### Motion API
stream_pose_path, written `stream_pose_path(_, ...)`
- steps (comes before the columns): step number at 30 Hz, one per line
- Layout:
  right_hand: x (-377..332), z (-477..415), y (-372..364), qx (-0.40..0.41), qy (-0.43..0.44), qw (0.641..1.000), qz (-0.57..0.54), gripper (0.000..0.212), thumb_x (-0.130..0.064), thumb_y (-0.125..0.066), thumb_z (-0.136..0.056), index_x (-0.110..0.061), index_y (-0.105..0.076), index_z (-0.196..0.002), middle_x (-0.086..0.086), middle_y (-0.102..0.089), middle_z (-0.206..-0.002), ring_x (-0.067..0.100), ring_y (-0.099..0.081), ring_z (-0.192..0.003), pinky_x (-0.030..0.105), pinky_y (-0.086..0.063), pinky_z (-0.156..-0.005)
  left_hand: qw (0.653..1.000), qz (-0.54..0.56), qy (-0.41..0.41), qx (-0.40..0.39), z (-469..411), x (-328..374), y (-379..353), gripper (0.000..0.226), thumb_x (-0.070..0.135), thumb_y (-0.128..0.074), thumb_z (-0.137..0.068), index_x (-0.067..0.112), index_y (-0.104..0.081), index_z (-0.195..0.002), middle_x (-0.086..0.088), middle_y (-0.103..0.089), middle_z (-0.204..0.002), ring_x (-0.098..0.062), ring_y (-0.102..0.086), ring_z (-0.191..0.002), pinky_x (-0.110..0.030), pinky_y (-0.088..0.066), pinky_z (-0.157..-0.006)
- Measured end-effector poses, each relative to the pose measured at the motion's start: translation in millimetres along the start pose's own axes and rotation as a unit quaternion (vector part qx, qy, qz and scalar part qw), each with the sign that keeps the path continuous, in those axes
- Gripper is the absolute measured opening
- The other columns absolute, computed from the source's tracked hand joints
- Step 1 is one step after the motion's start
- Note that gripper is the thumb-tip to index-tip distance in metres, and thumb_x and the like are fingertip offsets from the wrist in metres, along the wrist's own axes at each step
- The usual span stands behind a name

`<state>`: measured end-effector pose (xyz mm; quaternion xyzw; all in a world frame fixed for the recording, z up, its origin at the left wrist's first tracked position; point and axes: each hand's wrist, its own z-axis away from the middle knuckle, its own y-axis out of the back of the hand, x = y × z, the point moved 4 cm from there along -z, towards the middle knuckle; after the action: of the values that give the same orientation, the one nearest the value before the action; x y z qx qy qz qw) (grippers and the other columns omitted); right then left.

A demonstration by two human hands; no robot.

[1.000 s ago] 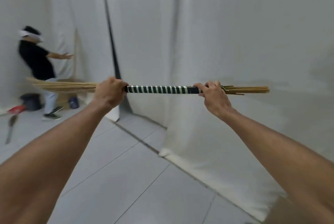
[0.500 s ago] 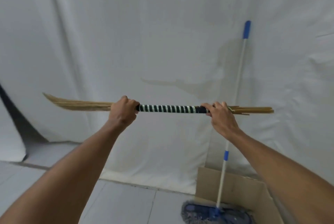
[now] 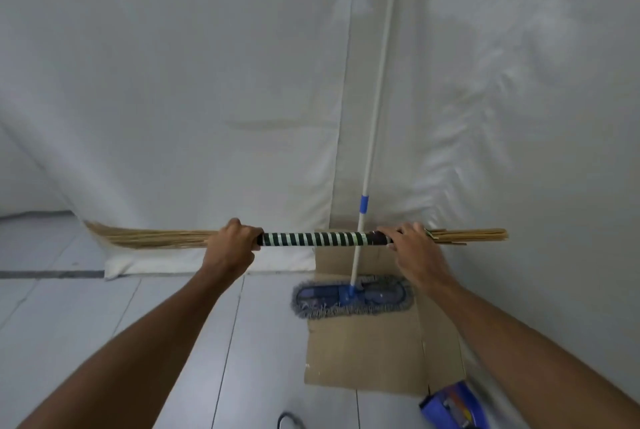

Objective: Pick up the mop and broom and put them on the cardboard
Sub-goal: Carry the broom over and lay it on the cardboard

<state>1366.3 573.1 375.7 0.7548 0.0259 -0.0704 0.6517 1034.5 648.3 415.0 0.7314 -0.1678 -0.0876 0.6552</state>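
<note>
White sheeting [image 3: 173, 82] hangs ahead, grey tiled floor [image 3: 104, 324] open to left. Cardboard [image 3: 363, 352] lies flat against sheet, right of centre; its right side hidden under my forearm. Mop [image 3: 349, 295] head rests on cardboard, pole leaning up against sheet, top cut off by frame. Broom [image 3: 322, 239] held level, long axis left-right, bristles pointing left. Left hand [image 3: 232, 245] and right hand [image 3: 415, 252] both clamped on broom, apart. Blue object [image 3: 453, 404] at bottom right, unclear.

Straw broom [image 3: 322, 239] level in midair; blue mop [image 3: 353, 295] upright on flat brown cardboard [image 3: 367, 352].
</note>
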Motion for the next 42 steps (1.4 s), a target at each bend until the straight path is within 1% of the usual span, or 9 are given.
stream_pose_path(6, 40.7, -6.9, -122.7, -0.098, -0.053, 0.994, 0.006, 0.044, -0.026, -0.054, -0.095, -0.036, -0.048, -0.137, 0.001, -0.064, -0.118, 0.023, -0.052, -0.102, 0.030, -0.042, -0.069, 0.995, 0.035, -0.017, -0.091, -40.1, -2.5, -131.5, 0.013, 0.008, -0.065, -0.084, 0.018, -0.068, -0.092, -0.010, -0.058, -0.086, -0.028, -0.060, -0.072, -0.030, -0.038, -0.054)
stream_pose_path(14, 108.7, -6.2, -407.7, -0.203, -0.139, 0.969, 0.007, 0.046, -0.014, -0.054, -0.092, -0.035, -0.054, -0.133, 0.003, -0.063, -0.117, 0.028, -0.053, -0.102, 0.042, -0.048, -0.079, 0.979, 0.086, -0.027, -0.185, -68.0, -6.2, -426.2, 0.018, -0.002, -0.067, -0.080, 0.014, -0.071, -0.086, -0.009, -0.062, -0.076, -0.027, -0.056, -0.081, -0.032, -0.037, -0.065)
stream_pose_path(17, 143.7, 12.7, -544.5, -0.223, -0.153, 0.962, 0.025, 0.050, -0.010, -0.057, -0.089, -0.039, -0.055, -0.129, -0.001, -0.065, -0.112, 0.026, -0.055, -0.100, 0.039, -0.048, -0.075, 0.977, 0.075, -0.053, -0.194, -69.8, -4.2, -573.1, 0.025, -0.008, -0.072, -0.072, 0.016, -0.070, -0.080, -0.006, -0.064, -0.067, -0.028, -0.059, -0.078, -0.046, -0.051, -0.083)
stream_pose_path(21, 179.4, 34.5, -691.2, -0.257, -0.160, 0.953, 0.016, 0.058, -0.002, -0.055, -0.086, -0.037, -0.053, -0.132, 0.002, -0.063, -0.118, 0.027, -0.052, -0.106, 0.039, -0.047, -0.080, 0.972, 0.073, -0.044, -0.219, -61.8, -0.4, -728.7, 0.032, -0.015, -0.065, -0.072, 0.015, -0.069, -0.081, -0.003, -0.059, -0.066, -0.030, -0.058, -0.082, -0.059, -0.040, -0.105)
stream_pose_path(25, 206.2, 49.6, -809.2, -0.242, -0.167, 0.956, 0.008, 0.054, -0.004, -0.043, -0.088, -0.035, -0.055, -0.130, 0.005, -0.063, -0.116, 0.030, -0.051, -0.106, 0.042, -0.046, -0.084, 0.967, 0.074, -0.014, -0.242, -46.5, 0.7, -866.2, 0.035, -0.020, -0.059, -0.072, 0.010, -0.071, -0.086, -0.010, -0.067, -0.069, -0.022, -0.039, -0.075, -0.059, -0.047, -0.092)
stream_pose_path(28, 214.6, 49.9, -867.2, -0.252, -0.161, 0.954, 0.005, 0.052, -0.007, -0.042, -0.086, -0.034, -0.057, -0.128, 0.007, -0.063, -0.113, 0.033, -0.050, -0.107, 0.045, -0.045, -0.085, 0.963, 0.051, 0.000, -0.265, -36.1, -5.3, -930.1, 0.037, -0.013, -0.057, -0.078, 0.010, -0.073, -0.102, -0.013, -0.070, -0.087, -0.031, -0.048, -0.084, -0.045, -0.047, -0.081)
stream_pose_path(32, 224.4, 48.3, -912.6, -0.254, -0.162, 0.953, 0.002, 0.052, -0.005, -0.054, -0.085, -0.035, -0.057, -0.128, 0.008, -0.059, -0.116, 0.033, -0.049, -0.107, 0.044, -0.044, -0.083, 0.964, 0.058, 0.004, -0.258, -46.3, -6.4, -973.8, 0.035, -0.010, -0.058, -0.080, 0.004, -0.069, -0.110, -0.017, -0.055, -0.107, -0.037, -0.049, -0.099, -0.045, -0.050, -0.065)
stream_pose_path(36, 227.6, 53.5, -922.9, -0.217, -0.149, 0.965, 0.016, 0.062, -0.010, -0.061, -0.086, -0.039, -0.044, -0.139, 0.006, -0.050, -0.134, 0.031, -0.047, -0.110, 0.043, -0.053, -0.078, 0.970, 0.045, -0.001, -0.239, -51.2, -5.1, -991.3, 0.042, -0.011, -0.061, -0.076, 0.005, -0.065, -0.114, -0.018, -0.058, -0.104, -0.035, -0.051, -0.096, -0.039, -0.045, -0.062)
stream_pose_path(42, 222.7, 62.4, -923.6, -0.224, -0.167, 0.960, 0.021, 0.069, -0.013, -0.059, -0.089, -0.036, -0.032, -0.148, 0.012, -0.048, -0.132, 0.034, -0.048, -0.103, 0.045, -0.052, -0.076, 0.974, 0.036, 0.016, -0.225, -49.8, -6.8, -987.3, 0.048, -0.009, -0.065, -0.076, 0.013, -0.063, -0.118, -0.014, -0.064, -0.095, -0.033, -0.055, -0.090, -0.033, -0.035, -0.056)
